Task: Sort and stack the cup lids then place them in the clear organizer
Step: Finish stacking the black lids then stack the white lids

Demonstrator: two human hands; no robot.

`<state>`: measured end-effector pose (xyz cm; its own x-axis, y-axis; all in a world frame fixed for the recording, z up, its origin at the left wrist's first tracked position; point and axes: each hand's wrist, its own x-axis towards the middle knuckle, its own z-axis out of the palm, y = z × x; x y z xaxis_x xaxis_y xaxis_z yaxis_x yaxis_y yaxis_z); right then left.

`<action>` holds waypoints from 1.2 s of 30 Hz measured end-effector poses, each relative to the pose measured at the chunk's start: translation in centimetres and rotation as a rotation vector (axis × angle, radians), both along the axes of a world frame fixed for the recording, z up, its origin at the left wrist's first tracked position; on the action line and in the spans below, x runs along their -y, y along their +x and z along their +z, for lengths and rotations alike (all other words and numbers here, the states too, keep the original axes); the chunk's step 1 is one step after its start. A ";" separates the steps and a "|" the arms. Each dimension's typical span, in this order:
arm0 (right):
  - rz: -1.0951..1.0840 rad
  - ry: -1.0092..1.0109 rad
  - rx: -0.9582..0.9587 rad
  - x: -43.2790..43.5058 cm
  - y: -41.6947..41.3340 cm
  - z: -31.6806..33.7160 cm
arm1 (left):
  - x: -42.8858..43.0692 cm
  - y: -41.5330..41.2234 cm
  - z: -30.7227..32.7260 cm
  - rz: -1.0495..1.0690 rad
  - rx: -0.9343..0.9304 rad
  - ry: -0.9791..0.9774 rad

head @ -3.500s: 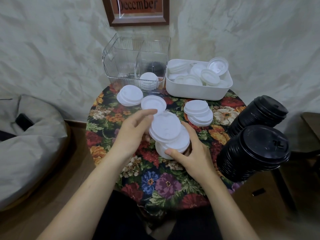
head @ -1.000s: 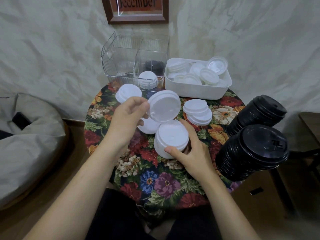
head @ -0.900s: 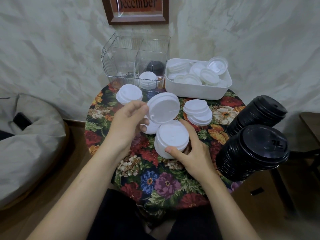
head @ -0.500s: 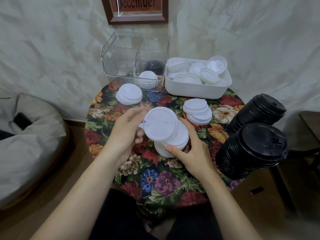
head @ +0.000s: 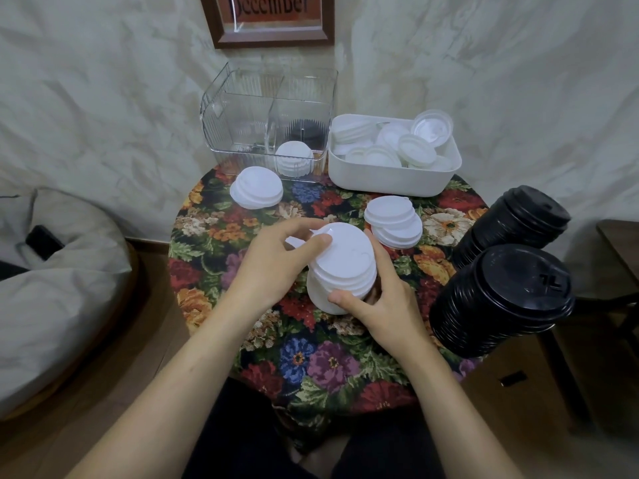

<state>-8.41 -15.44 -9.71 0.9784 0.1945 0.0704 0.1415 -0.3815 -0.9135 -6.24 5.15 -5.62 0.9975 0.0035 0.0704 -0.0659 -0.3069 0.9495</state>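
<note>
- Lowered since a second ago, the top lid [head: 342, 261] is now seated on the lid stack [head: 325, 300] at the middle of the table [head: 311, 361].
- The left grip [head: 273, 267] is pinched on the top lid's rim, thumb on top; the right grip [head: 383, 305] is wrapped around the stack's side.
- Lids are judged light, thin and slippery; the stack is best clasped low around its sides and kept upright toward the clear organizer [head: 238, 133] at the far edge.

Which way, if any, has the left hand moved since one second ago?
Yes. The left hand moved nearer the person, away from the organizer, setting its lid on the stack in the right hand.
</note>
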 end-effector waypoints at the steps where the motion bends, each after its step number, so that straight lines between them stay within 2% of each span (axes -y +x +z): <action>1: -0.007 0.008 -0.006 0.0 0.0 -0.1 | 0.0 0.0 -0.1 -0.018 0.002 0.003; 5: -0.005 0.033 -0.015 0.1 0.1 -0.3 | 0.3 0.0 -0.7 -0.030 0.022 -0.002; 11: 0.006 0.021 0.013 0.0 -0.1 0.2 | 0.4 0.1 -1.1 -0.007 0.047 0.102; 21: -0.020 0.037 -0.007 0.2 0.0 -0.4 | 0.4 -1.0 -2.5 -0.092 0.020 0.054; 27: -0.009 0.002 -0.002 0.2 0.1 -0.3 | 0.1 -1.1 -2.9 -0.065 0.089 0.105; 29: -0.013 0.003 -0.014 0.1 0.1 -0.3 | -0.9 -0.7 -3.5 0.079 0.189 0.259; 32: -0.014 -0.001 -0.020 0.1 0.1 -0.3 | -2.9 0.3 -5.0 0.212 0.275 0.646; 33: -0.015 0.000 -0.019 0.1 0.1 -0.3 | -3.5 0.5 -5.4 0.181 0.273 0.699; 36: -0.015 0.002 -0.022 0.1 0.1 -0.2 | -4.7 0.8 -6.0 0.087 0.230 0.694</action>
